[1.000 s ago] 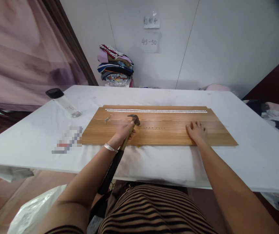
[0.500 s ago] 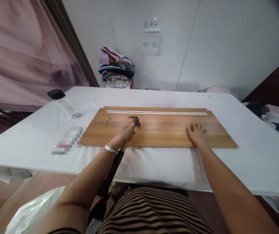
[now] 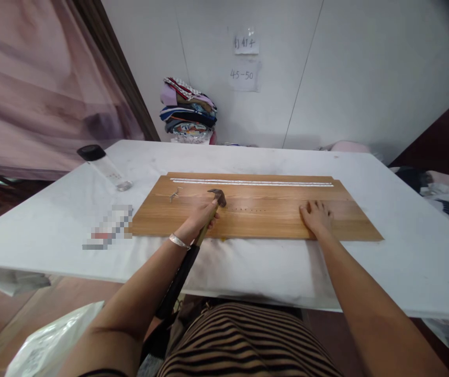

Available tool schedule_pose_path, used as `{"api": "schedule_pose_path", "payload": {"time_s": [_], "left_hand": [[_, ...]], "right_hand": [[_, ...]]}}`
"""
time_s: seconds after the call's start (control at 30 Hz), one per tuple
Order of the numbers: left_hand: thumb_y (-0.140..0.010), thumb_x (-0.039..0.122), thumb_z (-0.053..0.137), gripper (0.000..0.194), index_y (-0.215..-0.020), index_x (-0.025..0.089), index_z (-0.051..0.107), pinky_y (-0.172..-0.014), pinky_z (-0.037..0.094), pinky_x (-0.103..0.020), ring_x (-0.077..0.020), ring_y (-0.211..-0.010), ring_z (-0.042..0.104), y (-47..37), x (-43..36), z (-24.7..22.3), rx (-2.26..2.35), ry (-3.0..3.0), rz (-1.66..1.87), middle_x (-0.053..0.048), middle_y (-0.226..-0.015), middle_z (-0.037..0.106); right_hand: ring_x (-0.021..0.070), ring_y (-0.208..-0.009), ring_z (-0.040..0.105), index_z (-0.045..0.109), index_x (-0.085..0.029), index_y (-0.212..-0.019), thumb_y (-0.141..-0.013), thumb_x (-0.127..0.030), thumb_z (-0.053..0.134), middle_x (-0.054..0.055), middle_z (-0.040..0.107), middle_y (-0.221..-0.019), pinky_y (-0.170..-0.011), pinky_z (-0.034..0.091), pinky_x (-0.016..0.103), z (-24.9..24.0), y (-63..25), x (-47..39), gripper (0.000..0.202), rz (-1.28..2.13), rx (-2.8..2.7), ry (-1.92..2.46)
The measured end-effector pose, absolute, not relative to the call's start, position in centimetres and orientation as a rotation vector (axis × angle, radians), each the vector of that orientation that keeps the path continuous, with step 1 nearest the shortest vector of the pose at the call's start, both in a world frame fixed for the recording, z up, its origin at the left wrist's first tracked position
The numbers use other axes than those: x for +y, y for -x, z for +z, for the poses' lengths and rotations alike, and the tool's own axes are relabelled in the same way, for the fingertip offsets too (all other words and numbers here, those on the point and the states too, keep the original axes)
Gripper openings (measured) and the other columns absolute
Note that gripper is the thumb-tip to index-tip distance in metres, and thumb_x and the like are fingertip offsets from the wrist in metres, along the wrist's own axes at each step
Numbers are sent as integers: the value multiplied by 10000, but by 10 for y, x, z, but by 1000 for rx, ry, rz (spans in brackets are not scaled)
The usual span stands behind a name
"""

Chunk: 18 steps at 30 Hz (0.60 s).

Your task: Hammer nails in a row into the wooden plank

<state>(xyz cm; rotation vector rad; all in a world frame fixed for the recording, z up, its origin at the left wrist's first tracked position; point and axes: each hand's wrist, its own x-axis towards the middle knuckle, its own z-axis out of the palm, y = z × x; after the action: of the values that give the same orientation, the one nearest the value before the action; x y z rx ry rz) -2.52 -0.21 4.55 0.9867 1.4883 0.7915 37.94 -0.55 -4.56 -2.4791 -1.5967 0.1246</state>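
Black-lidded clear bottle (image 3: 107, 168), contents indistinct, near board (image 3: 266, 197)

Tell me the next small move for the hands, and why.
Probably lift the hammer a little: its head sits by the left end of the row of dots and may hide what lies beneath. The left hand grips it close to the head, which should suit a small lift, and the right hand rests on the board.

Muted, even light leaves a faint sheen on the wooden board (image 3: 275, 222), with the view's upper-right corner blackened.
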Motion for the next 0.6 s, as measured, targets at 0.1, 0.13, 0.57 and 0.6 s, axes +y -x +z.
{"api": "schedule_pose_path", "payload": {"time_s": [0.1,0.13,0.57,0.6], "left_hand": [[-974,590,647,419,-901,178,626,-409,349,-199,-70,-439,460,26,-2,45,1484,-975,795,-2,-695,618],[-972,594,649,424,-905,177,624,-410,349,-198,-69,-439,459,26,-2,45,1476,-968,802,1,-691,614],[-918,631,717,466,-901,174,629,-410,352,-205,-72,-438,469,25,-3,43,1470,-973,808,1,-682,617],[-922,632,713,467,-905,173,630,-413,353,-203,-71,-443,471,25,-3,44,1461,-971,813,1,-686,616]], "right_hand": [[381,-1540,394,592,-154,-1501,-1068,-521,280,202,475,-1674,-1238,285,620,-46,-380,-5,647,124,-1611,2482],[381,-1540,395,597,-154,-1495,-1069,-519,277,202,476,-1672,-1236,290,614,-46,-380,-5,645,124,-1610,2484],[385,-1528,398,616,-182,-1482,-1066,-506,331,200,491,-1658,-1219,305,627,-48,-381,-6,599,100,-1603,2458],[385,-1529,397,617,-182,-1481,-1066,-508,330,199,490,-1659,-1221,304,623,-48,-381,-6,601,101,-1603,2458]]}}
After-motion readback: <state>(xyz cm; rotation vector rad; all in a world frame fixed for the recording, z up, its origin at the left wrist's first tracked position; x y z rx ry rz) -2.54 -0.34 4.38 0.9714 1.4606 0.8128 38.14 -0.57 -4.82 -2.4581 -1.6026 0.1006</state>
